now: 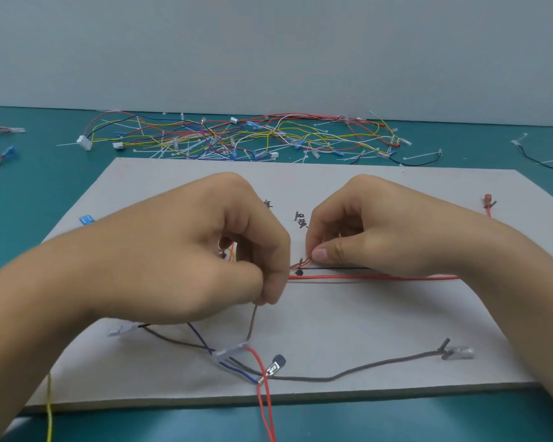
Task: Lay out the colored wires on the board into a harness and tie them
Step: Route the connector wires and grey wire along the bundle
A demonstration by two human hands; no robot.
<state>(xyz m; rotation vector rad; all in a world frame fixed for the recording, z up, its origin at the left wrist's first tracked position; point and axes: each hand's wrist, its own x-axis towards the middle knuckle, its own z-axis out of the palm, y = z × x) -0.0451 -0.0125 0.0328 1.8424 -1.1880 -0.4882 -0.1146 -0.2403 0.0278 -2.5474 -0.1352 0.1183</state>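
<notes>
One head-worn wide-angle view: facing forward and downward, close above the grip of left hand (205,250) and right hand (374,231).

A pale board (364,314) lies flat, with a red wire (364,277) stretched straight across its middle toward the right. A grey wire (364,368) snakes along the near edge. A blue wire (201,341) and a brown wire (253,323) meet near left, and a yellow wire (49,406) hangs off the near-left edge.

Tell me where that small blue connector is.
In the head view, the blue connector sits at the board's left edge, out beyond the left hand.
</notes>
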